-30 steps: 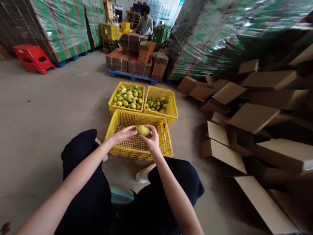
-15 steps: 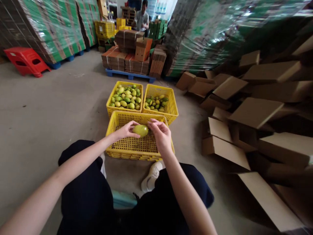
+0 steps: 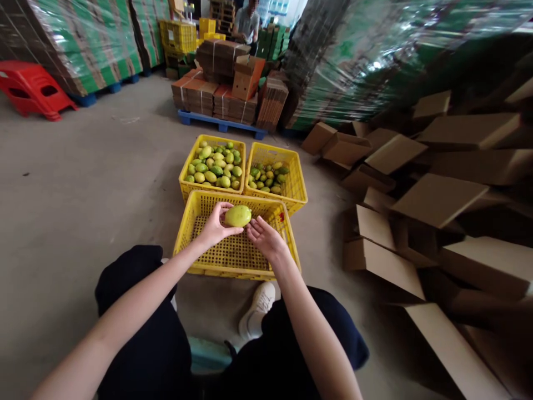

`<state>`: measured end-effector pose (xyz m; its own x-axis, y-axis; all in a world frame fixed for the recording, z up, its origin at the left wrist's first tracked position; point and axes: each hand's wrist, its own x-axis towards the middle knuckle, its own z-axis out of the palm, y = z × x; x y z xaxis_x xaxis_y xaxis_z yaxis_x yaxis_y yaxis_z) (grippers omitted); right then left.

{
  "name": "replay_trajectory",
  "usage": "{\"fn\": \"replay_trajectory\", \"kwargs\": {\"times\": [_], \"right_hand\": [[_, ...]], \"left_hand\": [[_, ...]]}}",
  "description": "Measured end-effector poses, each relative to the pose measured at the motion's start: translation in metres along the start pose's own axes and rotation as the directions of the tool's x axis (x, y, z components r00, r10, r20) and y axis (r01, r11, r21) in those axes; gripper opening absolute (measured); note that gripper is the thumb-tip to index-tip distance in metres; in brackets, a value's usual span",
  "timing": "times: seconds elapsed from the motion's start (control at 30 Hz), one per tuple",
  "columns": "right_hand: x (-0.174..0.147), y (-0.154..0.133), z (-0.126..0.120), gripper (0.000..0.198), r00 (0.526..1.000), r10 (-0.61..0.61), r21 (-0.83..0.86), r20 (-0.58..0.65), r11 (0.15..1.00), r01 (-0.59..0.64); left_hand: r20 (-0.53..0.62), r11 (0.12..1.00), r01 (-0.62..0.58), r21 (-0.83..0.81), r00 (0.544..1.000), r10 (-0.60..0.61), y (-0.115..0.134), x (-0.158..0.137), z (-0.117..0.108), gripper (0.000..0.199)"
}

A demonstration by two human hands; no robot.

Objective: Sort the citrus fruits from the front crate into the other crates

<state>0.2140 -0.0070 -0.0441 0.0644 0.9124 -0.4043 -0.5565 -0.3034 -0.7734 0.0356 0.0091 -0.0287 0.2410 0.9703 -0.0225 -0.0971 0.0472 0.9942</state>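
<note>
My left hand (image 3: 217, 226) is closed around the left end of a yellow-green, oval, mango-like fruit (image 3: 238, 216), holding it above a yellow plastic crate. Palm up and fingers stretched out, my right hand (image 3: 267, 238) is just below the fruit's right end; I cannot tell if the fingertips touch it. The near crate (image 3: 233, 273) has a perforated floor with no fruit visible on it, though my hands hide part. Behind it on the left, a yellow crate (image 3: 181, 180) is heaped with similar green and yellow fruit. To its right, another yellow crate (image 3: 297, 176) holds a lower layer.
Cardboard boxes (image 3: 441, 199) lie jumbled along the right. Bundled flat cartons (image 3: 235, 104) sit on a blue pallet (image 3: 222, 126) beyond the crates. A red stool (image 3: 35, 91) stands far left, near wrapped green stacks (image 3: 89, 44). A person (image 3: 246, 25) stands at the back.
The fruit has risen slightly and been turned in my left hand. My right hand has rolled from upright, pinched fingers to an open palm and lowered. The person behind has shifted right.
</note>
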Motion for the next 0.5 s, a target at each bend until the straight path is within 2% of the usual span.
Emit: {"fn": "replay_trajectory", "kwargs": {"times": [0.17,0.37,0.5], "right_hand": [[0.003,-0.004,-0.005,0.025,0.999,-0.048,0.028,-0.001,0.998,0.048],[-0.004,-0.007,-0.004,0.021,0.999,-0.048,0.034,0.002,0.998,0.048],[-0.011,-0.009,-0.002,0.026,0.996,0.003,-0.011,0.085,1.0,-0.002]], "left_hand": [[-0.035,0.999,0.001,-0.053,0.999,-0.003,0.001,0.002,0.008,0.07],[-0.032,0.996,-0.036,-0.082,0.999,0.033,0.002,-0.002,0.015,0.069],[-0.021,0.995,-0.071,-0.071,0.997,0.069,0.004,-0.005,0.014,0.069]]}}
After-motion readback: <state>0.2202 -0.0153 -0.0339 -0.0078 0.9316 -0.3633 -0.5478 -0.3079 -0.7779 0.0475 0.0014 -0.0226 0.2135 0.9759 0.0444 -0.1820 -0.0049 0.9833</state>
